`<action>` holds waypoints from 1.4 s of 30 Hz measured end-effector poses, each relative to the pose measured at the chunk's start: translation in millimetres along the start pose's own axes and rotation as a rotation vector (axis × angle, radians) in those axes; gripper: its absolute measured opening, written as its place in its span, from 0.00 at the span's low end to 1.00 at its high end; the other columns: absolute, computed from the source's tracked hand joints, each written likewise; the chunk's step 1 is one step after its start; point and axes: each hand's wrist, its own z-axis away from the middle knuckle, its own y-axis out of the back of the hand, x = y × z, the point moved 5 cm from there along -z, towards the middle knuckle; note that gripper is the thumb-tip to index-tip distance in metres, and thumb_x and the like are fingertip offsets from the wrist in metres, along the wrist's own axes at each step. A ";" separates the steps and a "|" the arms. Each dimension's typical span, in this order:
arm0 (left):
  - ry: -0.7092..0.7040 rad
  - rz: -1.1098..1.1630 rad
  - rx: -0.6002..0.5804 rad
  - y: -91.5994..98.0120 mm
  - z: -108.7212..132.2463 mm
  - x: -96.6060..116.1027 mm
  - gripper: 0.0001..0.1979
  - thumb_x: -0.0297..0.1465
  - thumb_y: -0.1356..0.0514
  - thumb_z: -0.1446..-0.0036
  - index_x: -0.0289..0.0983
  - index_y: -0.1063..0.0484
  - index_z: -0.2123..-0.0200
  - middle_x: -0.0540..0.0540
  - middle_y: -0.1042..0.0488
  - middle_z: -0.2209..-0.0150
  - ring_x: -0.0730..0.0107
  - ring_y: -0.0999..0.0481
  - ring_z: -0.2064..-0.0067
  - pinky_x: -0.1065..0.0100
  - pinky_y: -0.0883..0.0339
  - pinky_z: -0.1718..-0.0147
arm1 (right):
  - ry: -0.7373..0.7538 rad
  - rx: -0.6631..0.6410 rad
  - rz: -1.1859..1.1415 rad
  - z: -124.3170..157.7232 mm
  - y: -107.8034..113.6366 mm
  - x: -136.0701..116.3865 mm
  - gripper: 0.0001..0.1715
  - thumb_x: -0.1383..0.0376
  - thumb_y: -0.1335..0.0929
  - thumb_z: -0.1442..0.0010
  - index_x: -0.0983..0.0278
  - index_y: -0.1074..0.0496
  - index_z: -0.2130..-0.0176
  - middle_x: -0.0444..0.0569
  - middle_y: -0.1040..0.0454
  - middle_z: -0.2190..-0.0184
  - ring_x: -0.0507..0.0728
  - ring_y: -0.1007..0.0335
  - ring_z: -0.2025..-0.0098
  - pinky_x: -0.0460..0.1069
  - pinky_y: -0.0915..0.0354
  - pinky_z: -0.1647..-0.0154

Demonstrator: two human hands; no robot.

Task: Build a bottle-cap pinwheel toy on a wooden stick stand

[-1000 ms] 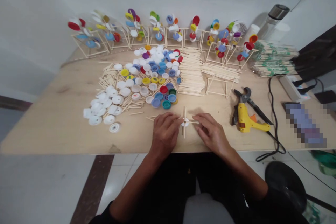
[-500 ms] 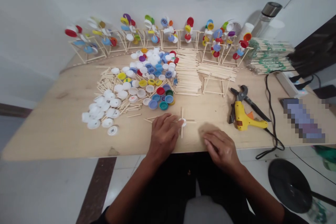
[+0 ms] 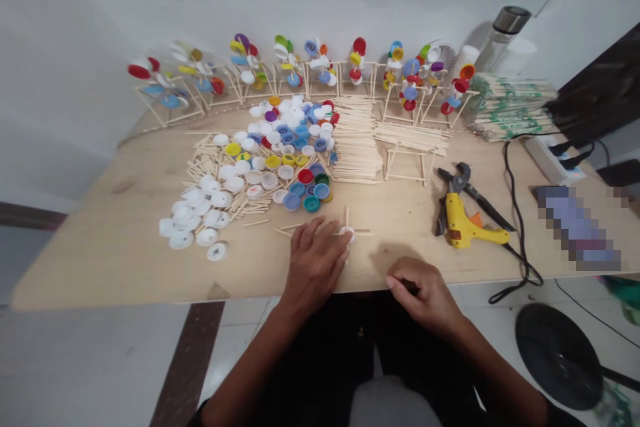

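Note:
A white bottle cap [image 3: 347, 234] lies on the table with thin wooden sticks [image 3: 364, 233] crossing at it. My left hand [image 3: 315, 259] rests palm down to its left. Its fingers are fairly flat and a little apart, one fingertip touching the cap's edge; the hand hides part of the cross. More loose sticks [image 3: 284, 233] poke out left of those fingers. To the right, at the table's front edge, my right hand [image 3: 421, 288] is loosely curled, thumb against the bent fingers, with nothing visible in it.
Loose bottle caps [image 3: 269, 180] and a stack of sticks [image 3: 356, 140] lie ahead. Stick frames bearing coloured caps [image 3: 293, 70] line the wall; a bare stick frame [image 3: 411, 163] stands nearer. Rightward are a yellow glue gun [image 3: 460, 223], pliers [image 3: 484, 203], a power strip [image 3: 555, 161] and a black cable [image 3: 513, 180].
My left hand's fingers have spread and flattened somewhat beside the cap. My right hand has drawn slightly back toward the table edge and curled more. The view has shifted slightly.

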 end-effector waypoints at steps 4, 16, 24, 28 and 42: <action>-0.002 -0.001 0.002 -0.1 0.4 -0.2 0.14 0.29 0.45 0.39 0.41 0.26 0.52 0.41 0.27 0.48 0.51 0.36 0.41 0.48 0.44 0.45 | -0.079 0.034 -0.025 5.1 5.8 7.5 0.18 0.62 0.39 0.35 0.63 0.37 0.77 0.43 0.35 0.78 0.50 0.38 0.75 0.46 0.43 0.73; 0.007 0.008 -0.003 -0.7 0.5 -0.6 0.14 0.29 0.45 0.40 0.42 0.26 0.52 0.42 0.26 0.48 0.51 0.37 0.41 0.49 0.44 0.45 | -0.073 0.126 -0.038 -7.2 4.4 10.2 0.18 0.61 0.39 0.35 0.63 0.36 0.75 0.43 0.36 0.78 0.50 0.39 0.75 0.45 0.43 0.72; 0.003 0.011 0.007 0.0 0.6 0.2 0.14 0.29 0.44 0.40 0.42 0.26 0.52 0.42 0.26 0.49 0.51 0.36 0.41 0.48 0.45 0.44 | -0.071 0.142 -0.025 -9.1 3.8 11.7 0.18 0.62 0.38 0.36 0.63 0.37 0.76 0.42 0.38 0.78 0.50 0.40 0.76 0.45 0.44 0.73; 0.008 0.001 0.014 -0.4 1.1 -0.6 0.14 0.29 0.43 0.41 0.43 0.26 0.52 0.43 0.26 0.49 0.51 0.36 0.41 0.48 0.45 0.43 | -0.081 0.144 -0.038 -12.8 1.5 12.8 0.18 0.61 0.38 0.35 0.63 0.38 0.76 0.42 0.39 0.78 0.50 0.41 0.75 0.45 0.44 0.73; -0.003 -0.012 0.007 -0.4 0.4 0.0 0.15 0.28 0.44 0.41 0.43 0.26 0.52 0.43 0.26 0.49 0.51 0.37 0.41 0.48 0.45 0.44 | -0.082 0.154 -0.001 -16.1 -3.6 16.0 0.19 0.60 0.39 0.35 0.63 0.37 0.77 0.42 0.38 0.79 0.51 0.42 0.76 0.46 0.45 0.73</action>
